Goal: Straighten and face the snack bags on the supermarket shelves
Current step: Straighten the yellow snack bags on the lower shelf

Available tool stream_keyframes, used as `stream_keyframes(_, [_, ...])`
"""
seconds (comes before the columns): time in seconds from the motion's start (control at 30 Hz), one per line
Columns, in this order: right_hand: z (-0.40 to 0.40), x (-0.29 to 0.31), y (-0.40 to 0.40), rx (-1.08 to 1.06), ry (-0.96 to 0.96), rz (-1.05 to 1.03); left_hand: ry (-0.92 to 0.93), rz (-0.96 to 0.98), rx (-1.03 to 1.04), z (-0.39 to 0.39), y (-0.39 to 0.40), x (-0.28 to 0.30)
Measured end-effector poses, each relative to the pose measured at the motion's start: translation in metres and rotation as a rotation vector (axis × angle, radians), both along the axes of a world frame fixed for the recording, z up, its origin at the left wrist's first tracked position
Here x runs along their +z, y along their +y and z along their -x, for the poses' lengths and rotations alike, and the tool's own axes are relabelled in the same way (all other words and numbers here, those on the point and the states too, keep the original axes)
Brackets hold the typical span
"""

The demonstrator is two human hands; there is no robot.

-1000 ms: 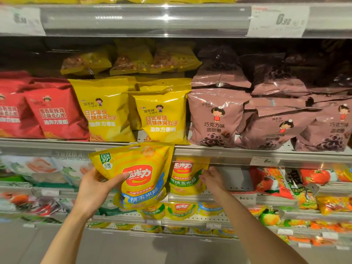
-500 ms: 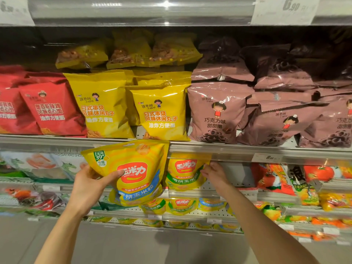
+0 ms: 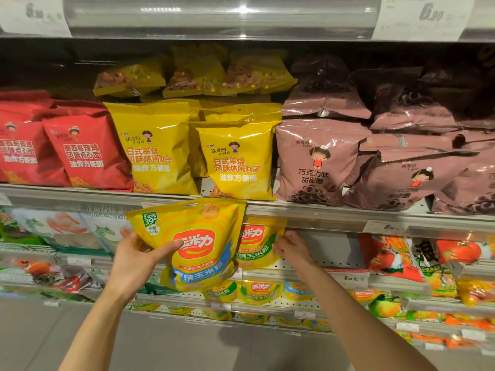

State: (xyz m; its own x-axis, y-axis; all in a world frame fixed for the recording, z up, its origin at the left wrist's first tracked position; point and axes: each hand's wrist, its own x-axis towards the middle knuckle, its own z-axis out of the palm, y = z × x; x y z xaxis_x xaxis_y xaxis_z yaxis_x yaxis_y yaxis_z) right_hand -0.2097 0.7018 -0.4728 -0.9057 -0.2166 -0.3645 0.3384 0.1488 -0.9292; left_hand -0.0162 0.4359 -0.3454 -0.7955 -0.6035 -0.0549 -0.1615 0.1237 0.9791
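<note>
Holding the yellow corn bag (image 3: 194, 245) in my left hand (image 3: 135, 259), lower centre of the frame, thumb across its front and fingers curled behind. It tilts, top leaning right, out in front of the shelf. Right beside it, my right hand (image 3: 292, 250) pinches the edge of the matching corn bag on the shelf (image 3: 258, 243), which stands upright, label out. The open slot, I reckon, lies behind the held bag, so my left hand is the nearer one to seat it upright.
</note>
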Motion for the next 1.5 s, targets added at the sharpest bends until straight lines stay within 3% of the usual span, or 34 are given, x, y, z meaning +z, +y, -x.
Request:
stream_keyframes(0.17, [-0.003, 0.006, 0.017, 0.023, 0.016, 0.016, -0.012, -0.015, -0.021, 0.002, 0.003, -0.006])
stream_keyframes(0.3, [-0.004, 0.009, 0.043, 0.045, 0.081, -0.097, -0.017, -0.024, -0.06, 0.006, 0.021, -0.016])
stream_keyframes(0.47, [-0.014, 0.025, 0.084, 0.259, 0.089, -0.182, -0.021, -0.053, -0.101, 0.023, 0.063, -0.037])
stream_keyframes(0.67, [-0.03, 0.041, 0.112, 0.465, 0.067, -0.138, -0.04, -0.077, -0.175, 0.045, 0.121, -0.047])
stream_keyframes(0.8, [-0.032, 0.043, 0.125, 0.43, 0.047, -0.025, -0.056, -0.064, -0.236, 0.056, 0.159, -0.048])
stream_keyframes(0.97, [-0.026, 0.042, 0.146, 0.239, 0.099, 0.038, -0.058, -0.035, -0.264, 0.068, 0.188, -0.049])
stream_keyframes(1.27, [-0.005, 0.043, 0.164, 0.127, 0.225, -0.044, -0.143, 0.155, -0.235, 0.09, 0.21, -0.06])
stream_keyframes(1.5, [-0.002, 0.029, 0.167, 0.027, 0.152, -0.042, -0.136, 0.078, -0.196, 0.111, 0.222, -0.084])
